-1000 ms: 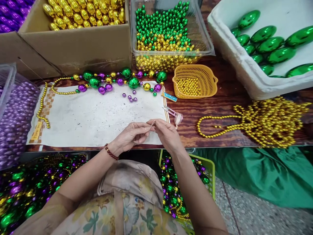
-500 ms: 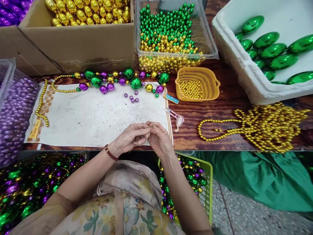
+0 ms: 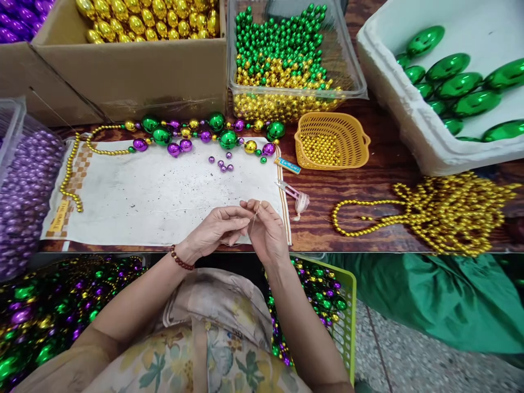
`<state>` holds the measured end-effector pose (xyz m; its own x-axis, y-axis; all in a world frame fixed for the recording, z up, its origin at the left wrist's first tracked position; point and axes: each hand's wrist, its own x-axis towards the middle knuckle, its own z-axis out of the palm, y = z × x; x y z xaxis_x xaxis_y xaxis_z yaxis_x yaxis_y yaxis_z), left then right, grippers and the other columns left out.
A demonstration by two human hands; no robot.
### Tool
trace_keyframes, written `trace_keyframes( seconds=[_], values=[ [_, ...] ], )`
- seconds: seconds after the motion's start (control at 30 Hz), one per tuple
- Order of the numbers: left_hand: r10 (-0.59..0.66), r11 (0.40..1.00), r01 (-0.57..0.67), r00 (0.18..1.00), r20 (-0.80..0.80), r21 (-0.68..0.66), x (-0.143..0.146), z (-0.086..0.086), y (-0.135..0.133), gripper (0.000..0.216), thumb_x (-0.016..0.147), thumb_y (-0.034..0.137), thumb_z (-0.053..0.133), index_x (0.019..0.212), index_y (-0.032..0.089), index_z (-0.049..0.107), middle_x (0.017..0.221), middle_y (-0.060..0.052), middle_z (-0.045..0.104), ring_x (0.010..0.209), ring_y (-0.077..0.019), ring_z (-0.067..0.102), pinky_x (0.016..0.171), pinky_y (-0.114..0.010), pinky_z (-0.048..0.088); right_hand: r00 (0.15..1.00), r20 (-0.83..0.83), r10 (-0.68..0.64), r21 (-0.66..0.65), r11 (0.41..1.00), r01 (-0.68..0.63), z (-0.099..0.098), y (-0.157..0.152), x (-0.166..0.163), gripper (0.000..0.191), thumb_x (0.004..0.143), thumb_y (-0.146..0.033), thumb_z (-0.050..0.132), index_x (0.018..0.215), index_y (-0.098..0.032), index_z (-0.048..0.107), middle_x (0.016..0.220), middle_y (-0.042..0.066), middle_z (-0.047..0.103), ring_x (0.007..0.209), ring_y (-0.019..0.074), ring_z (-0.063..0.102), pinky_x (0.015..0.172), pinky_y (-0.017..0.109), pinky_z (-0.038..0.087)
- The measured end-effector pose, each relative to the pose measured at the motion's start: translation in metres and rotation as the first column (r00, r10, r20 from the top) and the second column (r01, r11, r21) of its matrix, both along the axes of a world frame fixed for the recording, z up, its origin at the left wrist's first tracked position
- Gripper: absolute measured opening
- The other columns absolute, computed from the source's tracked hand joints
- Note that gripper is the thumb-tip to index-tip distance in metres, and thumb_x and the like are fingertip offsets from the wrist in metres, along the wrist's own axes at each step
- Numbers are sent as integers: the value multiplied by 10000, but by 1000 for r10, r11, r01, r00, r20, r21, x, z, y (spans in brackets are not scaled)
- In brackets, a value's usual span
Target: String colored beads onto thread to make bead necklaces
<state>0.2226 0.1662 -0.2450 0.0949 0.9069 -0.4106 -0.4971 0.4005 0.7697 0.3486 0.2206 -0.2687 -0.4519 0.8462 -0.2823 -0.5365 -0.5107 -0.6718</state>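
Observation:
My left hand (image 3: 215, 229) and my right hand (image 3: 266, 229) meet over the front edge of a white cloth (image 3: 123, 202). Between them runs a thin pale thread (image 3: 254, 221), pinched in the fingers of both hands. A brown bead bracelet (image 3: 181, 257) circles my left wrist. Along the cloth's far edge lies a string of green, purple and gold beads (image 3: 186, 132), its plain gold end (image 3: 67, 174) trailing down the left side. Several loose purple beads (image 3: 221, 162) rest near it. Pink-handled thread snips (image 3: 301, 202) lie right of my right hand.
An orange basket (image 3: 331, 123) holds small gold beads. Behind stand a cardboard box (image 3: 135, 76) and a clear bin (image 3: 303, 94) of beads; a white foam box (image 3: 385, 98) is at right. Gold bead strands (image 3: 454, 213) lie front right. Below the table is a green crate (image 3: 349, 305).
My fingertips have parted slightly, and the right fingers have shifted a little, showing more of the thread. The other things on the table look unmoved.

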Motion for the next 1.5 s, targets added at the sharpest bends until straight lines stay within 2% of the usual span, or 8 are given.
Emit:
trace_keyframes(
  seconds=[0.07,0.13,0.2,0.27,0.47,0.83,1.17,1.5],
  values=[
    [0,999,6,984,-176,33,-5,-2,-3,305,792,345,759,1025,150,730,653,26,605,436,-31,456,421,-169,313,995,92,-39,85,996,31,-1,3,4,181,706,-383,842,726,-252,720,916,-2,662,1020,194,631,1011,343,439],
    [79,994,-47,923,-376,94,-11,-6,-6,328,803,340,751,1069,150,726,672,22,606,492,-48,484,460,-172,384,980,191,-53,173,985,19,-2,5,9,148,728,-363,817,715,-246,726,933,7,660,1033,207,620,998,348,425],
    [175,982,-117,857,-484,148,-14,-8,-8,330,814,348,741,1073,145,732,667,21,591,525,-58,490,476,-172,410,965,259,-38,235,972,-25,-4,4,14,115,753,-333,788,711,-243,729,950,13,653,1054,214,605,983,347,416],
    [206,977,-150,859,-468,155,-15,-8,-9,333,822,367,730,1062,136,738,665,19,593,507,-54,480,463,-174,400,953,301,-26,268,962,-59,-4,1,18,94,773,-306,764,712,-244,728,980,16,650,1064,214,588,977,347,406],
    [162,986,-148,956,-245,77,-7,6,-8,331,791,374,764,1027,142,756,634,27,605,449,-35,468,436,-172,349,944,329,14,294,949,-116,7,-7,18,108,803,-256,717,695,-245,707,1045,18,646,1090,214,555,1006,360,378],
    [153,986,-143,980,-127,88,-6,3,-12,235,824,339,747,984,168,759,657,30,623,407,-21,468,397,-164,307,937,348,35,294,945,-145,19,-8,13,127,792,-227,696,667,-245,710,942,11,640,954,193,573,915,332,420],
    [163,979,-132,964,-212,152,-8,-6,-15,256,866,362,710,1032,176,763,676,23,611,422,-23,475,409,-165,336,910,413,21,332,928,-172,24,-10,10,144,816,-229,682,673,-231,690,938,15,652,946,198,586,919,340,429],
    [202,972,-163,946,-255,168,-9,-7,-15,316,821,419,747,998,158,771,646,22,603,430,-32,456,412,-174,363,903,428,23,331,926,-181,22,-9,7,146,817,-220,677,673,-237,692,940,11,660,941,199,590,924,346,433]
  ],
)
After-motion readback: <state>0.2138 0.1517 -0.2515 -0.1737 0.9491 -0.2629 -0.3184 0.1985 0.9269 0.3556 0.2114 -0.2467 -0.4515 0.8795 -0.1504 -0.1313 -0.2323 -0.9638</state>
